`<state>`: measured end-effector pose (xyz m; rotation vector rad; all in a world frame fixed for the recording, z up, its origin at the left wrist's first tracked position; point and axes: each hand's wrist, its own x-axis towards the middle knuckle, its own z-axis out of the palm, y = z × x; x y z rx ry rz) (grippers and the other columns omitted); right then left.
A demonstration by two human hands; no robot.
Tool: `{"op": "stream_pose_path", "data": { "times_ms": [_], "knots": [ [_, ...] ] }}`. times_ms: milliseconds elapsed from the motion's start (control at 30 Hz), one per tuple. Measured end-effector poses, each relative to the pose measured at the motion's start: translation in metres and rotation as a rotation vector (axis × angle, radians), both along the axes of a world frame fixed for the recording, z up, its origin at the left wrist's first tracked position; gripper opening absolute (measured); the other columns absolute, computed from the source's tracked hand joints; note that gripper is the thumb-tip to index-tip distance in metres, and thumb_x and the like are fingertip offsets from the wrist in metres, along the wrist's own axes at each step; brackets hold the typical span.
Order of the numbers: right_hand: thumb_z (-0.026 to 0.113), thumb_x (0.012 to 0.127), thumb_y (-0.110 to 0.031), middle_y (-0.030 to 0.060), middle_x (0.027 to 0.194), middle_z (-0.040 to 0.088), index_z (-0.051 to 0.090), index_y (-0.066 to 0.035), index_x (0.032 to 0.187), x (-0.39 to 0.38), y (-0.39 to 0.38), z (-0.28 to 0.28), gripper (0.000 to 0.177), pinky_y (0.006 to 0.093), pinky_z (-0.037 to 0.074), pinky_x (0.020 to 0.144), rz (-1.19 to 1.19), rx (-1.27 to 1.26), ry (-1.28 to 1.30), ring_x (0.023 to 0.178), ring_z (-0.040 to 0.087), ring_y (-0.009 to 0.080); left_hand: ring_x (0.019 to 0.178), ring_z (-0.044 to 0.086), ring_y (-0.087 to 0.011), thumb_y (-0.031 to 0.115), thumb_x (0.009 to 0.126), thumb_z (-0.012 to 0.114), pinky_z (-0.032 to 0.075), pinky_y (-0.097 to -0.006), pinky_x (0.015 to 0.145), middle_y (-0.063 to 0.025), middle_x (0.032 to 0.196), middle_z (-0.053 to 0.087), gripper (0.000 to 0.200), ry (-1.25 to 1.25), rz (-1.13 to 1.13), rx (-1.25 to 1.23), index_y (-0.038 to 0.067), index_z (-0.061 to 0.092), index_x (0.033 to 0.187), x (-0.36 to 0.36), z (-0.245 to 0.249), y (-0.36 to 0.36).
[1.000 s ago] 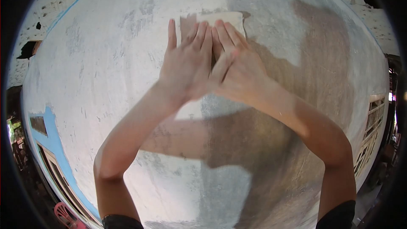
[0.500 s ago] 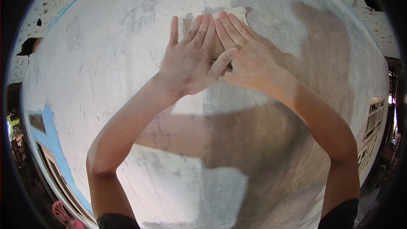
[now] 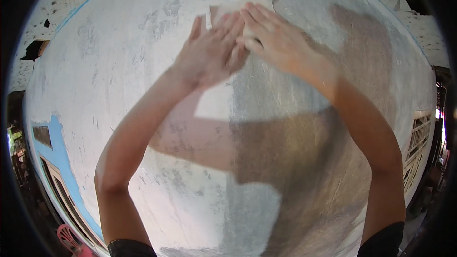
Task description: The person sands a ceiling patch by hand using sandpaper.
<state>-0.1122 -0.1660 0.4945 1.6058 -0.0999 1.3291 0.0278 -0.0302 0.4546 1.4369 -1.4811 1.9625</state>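
A pale, thin sheet [image 3: 232, 7], perhaps sandpaper, lies against the upper part of the wall [image 3: 128, 66]. Its top edge and corners show above my fingers; the rest is covered. My left hand [image 3: 207, 57] lies flat with fingers stretched out, its fingertips over the sheet's lower left part. Beside it, my right hand [image 3: 278, 38] is also flat, pressing the sheet's right side with straight fingers. Both thumbs point inward, close together. Slight motion blur softens the hands.
The wall is whitish at left and greyer at right, with arm and body shadows across it. A blue-edged window [image 3: 42, 136] and a pink chair [image 3: 70, 238] stand at lower left. At right is a slatted opening [image 3: 419, 135]; the ceiling has holes.
Both hands and the sheet have moved a little up the wall. My left thumb has drawn back from over the right hand, and the left fingers sit slightly lower than the right.
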Motion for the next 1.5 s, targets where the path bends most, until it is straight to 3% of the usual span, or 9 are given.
{"op": "stream_pose_path", "data": {
  "times_ms": [267,467,733,933,1033,1133,1267,1433,1500],
  "knots": [
    [0.033,0.101,-0.043,0.0184,0.146,0.035,0.034,0.001,0.14,-0.019,0.02,-0.001,0.06,0.0379,0.023,0.117,-0.03,0.054,0.044,0.14,0.028,0.0284,0.139,0.032,-0.0212,0.048,0.101,0.027,0.021,-0.0521,0.115,-0.0059,0.15,0.035,0.057,-0.231,0.199,-0.094,0.014,0.031,0.147,0.021,0.041,0.012],
    [0.034,0.101,-0.038,0.0133,0.146,0.039,0.039,-0.006,0.14,-0.012,-0.001,0.046,0.051,0.0363,0.03,0.114,-0.075,-0.092,-0.002,0.137,0.034,0.0258,0.134,0.038,-0.0229,0.045,0.102,0.029,0.023,-0.0501,0.116,-0.005,0.141,0.047,0.051,-0.267,0.071,-0.246,0.014,0.04,0.142,0.024,0.071,-0.011],
    [0.035,0.101,-0.033,0.0107,0.143,0.043,0.045,-0.006,0.136,-0.014,0.014,0.029,0.045,0.0364,0.034,0.112,-0.166,-0.058,0.027,0.134,0.039,0.0242,0.129,0.045,-0.0262,0.043,0.102,0.031,0.031,-0.0452,0.114,-0.0067,0.138,0.05,0.049,-0.233,-0.008,0.031,0.013,0.046,0.138,0.025,0.074,0.012],
    [0.036,0.101,-0.039,0.0066,0.147,0.039,0.041,-0.013,0.142,-0.015,-0.009,0.059,0.049,0.0358,0.026,0.116,-0.017,-0.134,0.098,0.138,0.033,0.0216,0.126,0.048,-0.027,0.041,0.101,0.036,0.036,-0.0418,0.111,-0.0078,0.137,0.051,0.047,-0.206,-0.118,0.009,0.011,0.047,0.136,0.025,0.086,0.006],
    [0.039,0.097,-0.017,0.0184,0.146,0.038,0.043,-0.003,0.138,-0.02,-0.008,0.064,0.044,0.0363,0.02,0.117,0.025,-0.12,0.214,0.139,0.031,0.0273,0.128,0.047,-0.0259,0.041,0.1,0.038,0.036,-0.042,0.111,-0.0072,0.139,0.049,0.047,-0.159,-0.122,0.077,0.012,0.049,0.135,0.022,0.096,0.008],
    [0.035,0.101,-0.039,0.0067,0.149,0.035,0.041,-0.013,0.142,-0.015,0.001,0.032,0.049,0.0356,0.023,0.117,0.114,0.127,0.152,0.139,0.031,0.0218,0.13,0.045,-0.0239,0.04,0.1,0.038,0.034,-0.0418,0.113,-0.0059,0.14,0.048,0.046,-0.219,-0.133,0.096,0.012,0.051,0.133,0.023,0.067,0.01],
    [0.033,0.102,-0.037,0.007,0.148,0.037,0.041,-0.01,0.141,-0.026,-0.008,0.025,0.048,0.0361,0.025,0.116,0.018,-0.065,0.189,0.138,0.033,0.022,0.133,0.041,-0.0213,0.04,0.1,0.037,0.033,-0.0414,0.113,-0.0035,0.14,0.048,0.044,-0.225,-0.16,0.101,0.012,0.055,0.13,0.027,0.065,0.009],
    [0.039,0.095,-0.011,0.0182,0.143,0.041,0.045,-0.001,0.136,-0.026,-0.013,0.084,0.043,0.0365,0.027,0.115,-0.043,-0.27,0.264,0.136,0.035,0.0266,0.091,0.068,-0.027,0.037,0.099,0.043,0.049,-0.0423,0.093,-0.005,0.126,0.061,0.039,-0.173,-0.26,0.036,0.014,0.058,0.127,0.02,0.108,0.001],
    [0.034,0.1,-0.027,0.0112,0.146,0.04,0.043,-0.007,0.139,-0.017,-0.014,0.065,0.045,0.036,0.026,0.116,0.067,-0.016,0.172,0.137,0.035,0.0227,0.1,0.065,-0.0258,0.038,0.098,0.045,0.048,-0.0388,0.097,-0.006,0.124,0.061,0.04,-0.022,-0.203,0.112,0.012,0.058,0.126,0.013,0.088,0.005]
  ]
}}
